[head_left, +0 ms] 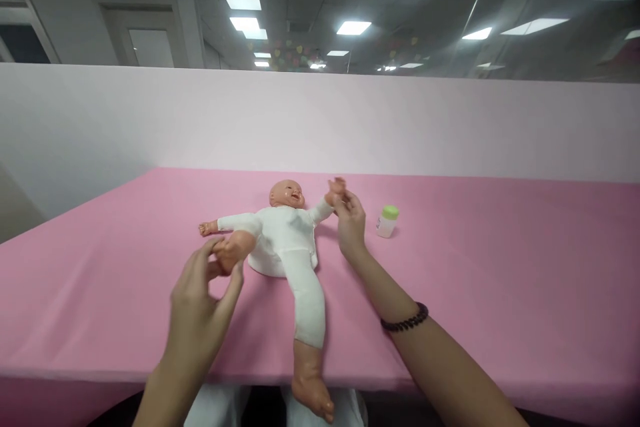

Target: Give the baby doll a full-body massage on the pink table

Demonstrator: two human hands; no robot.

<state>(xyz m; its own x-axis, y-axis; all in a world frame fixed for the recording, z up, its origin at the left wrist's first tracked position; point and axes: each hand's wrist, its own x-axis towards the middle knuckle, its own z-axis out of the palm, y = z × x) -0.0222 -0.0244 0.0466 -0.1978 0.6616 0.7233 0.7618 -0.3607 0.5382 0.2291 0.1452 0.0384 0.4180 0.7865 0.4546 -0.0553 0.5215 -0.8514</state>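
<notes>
A baby doll with a white cloth body lies on its back on the pink-covered table, its head at the far side. My left hand has its fingers and thumb around one of the doll's feet, and that leg is raised and bent. With my right hand I pinch the doll's hand on the right side, lifting that arm off the cloth. The doll's other arm stretches out to the left. Its other leg points toward me, with the foot over the table's near edge.
A small clear bottle with a green cap stands on the cloth to the right of my right hand. Behind the table rises a low white partition. My legs show beneath the near edge.
</notes>
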